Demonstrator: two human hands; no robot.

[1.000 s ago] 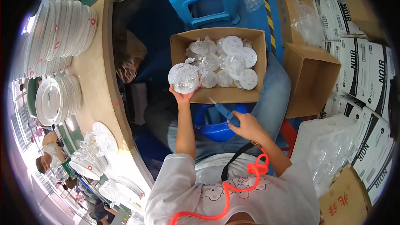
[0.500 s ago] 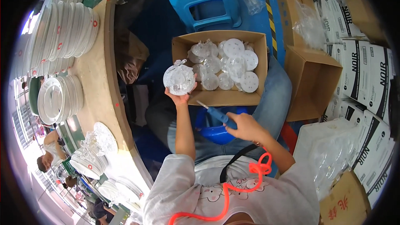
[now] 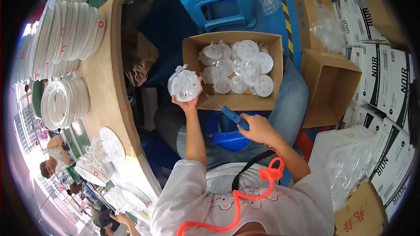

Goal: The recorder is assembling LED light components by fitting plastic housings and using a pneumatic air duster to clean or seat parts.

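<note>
Now shifting the plastic-wrapped round piece [image 3: 184, 86] slightly farther left than a moment ago, clamping its near edge in the left hand [image 3: 188, 103] by the left wall of the open cardboard box [image 3: 238, 102], and so holding it clearer of the wrapped pieces [image 3: 251, 71] inside. Turning its round face upward and its gathered wrap [image 3: 180, 68] to the far side, showing no clear long axis. Meanwhile closing the right hand [image 3: 260, 129] around the blue-handled tool [image 3: 234, 116], pointing its length far and left.
</note>
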